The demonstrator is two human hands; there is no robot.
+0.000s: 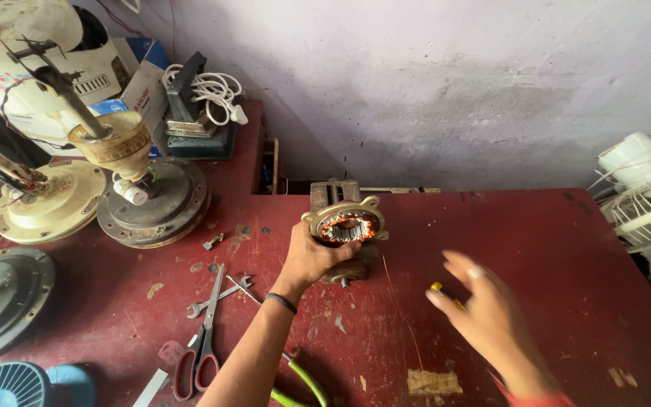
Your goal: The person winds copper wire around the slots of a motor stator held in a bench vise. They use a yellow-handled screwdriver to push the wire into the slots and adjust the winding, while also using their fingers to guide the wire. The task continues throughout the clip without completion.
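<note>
The red workbench carries 2 ceiling fan bodies at its far left. Mid-bench, the left hand grips a motor stator with copper windings, standing on edge. The right hand hovers open, fingers spread, above a small yellow-tipped tool. Scissors lie nearby.

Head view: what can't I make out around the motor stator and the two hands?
- Motor stator: near side and base hidden by the left hand.
- Yellow-tipped tool: mostly behind the right hand, which is motion-blurred; kind and grip unclear.
- Green-handled pliers: head under the forearm, handles cut by the bottom edge.
</note>
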